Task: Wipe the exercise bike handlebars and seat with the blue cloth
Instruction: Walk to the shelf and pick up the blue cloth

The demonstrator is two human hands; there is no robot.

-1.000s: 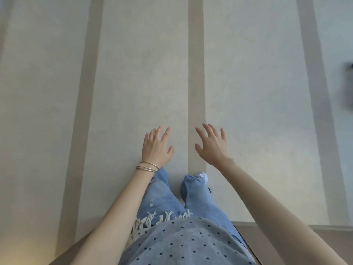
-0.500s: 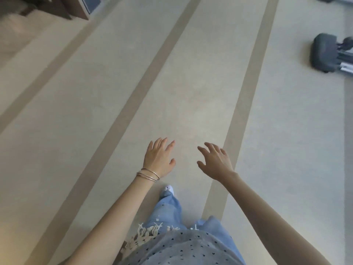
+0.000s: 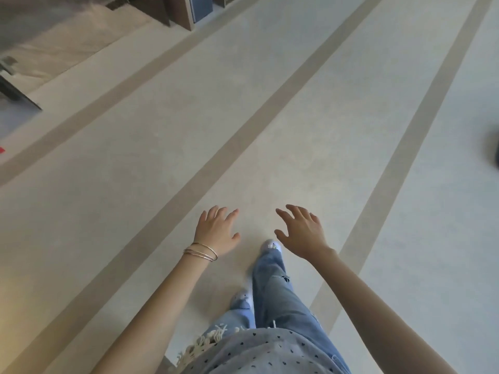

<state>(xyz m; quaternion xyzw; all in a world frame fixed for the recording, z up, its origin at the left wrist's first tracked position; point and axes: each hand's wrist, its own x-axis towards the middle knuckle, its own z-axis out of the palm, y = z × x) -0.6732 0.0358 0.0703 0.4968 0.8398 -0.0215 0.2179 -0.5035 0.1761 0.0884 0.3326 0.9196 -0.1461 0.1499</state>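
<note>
We look down on a pale floor [image 3: 167, 147] crossed by long tan stripes [image 3: 243, 147]; it fills nearly the whole view. Brown furniture [image 3: 178, 14] stands along its far left edge. A dark blurred shape [image 3: 495, 152] cuts in at the right edge, and we cannot tell what it is. Neither the blue cloth nor the bike's handlebars or seat shows anywhere. We judge that wiping has not begun and that the step in hand is walking over to find them. To do that well, we would lift the gaze off the floor, check toward that dark shape on the right, and collect the cloth first so no trip is wasted.

Lower down, legs in light blue jeans [image 3: 272, 290] are mid-stride, with one shoe [image 3: 270, 245] forward. Both bare arms reach out ahead and down over the floor. The left hand [image 3: 216, 230] is palm-down with fingers straight and slightly spread, holding nothing. The right hand [image 3: 301, 233] is likewise released and empty, its fingers loosely fanned, near the left but not touching it. Thin bangles [image 3: 201, 252] circle the left wrist.
</note>
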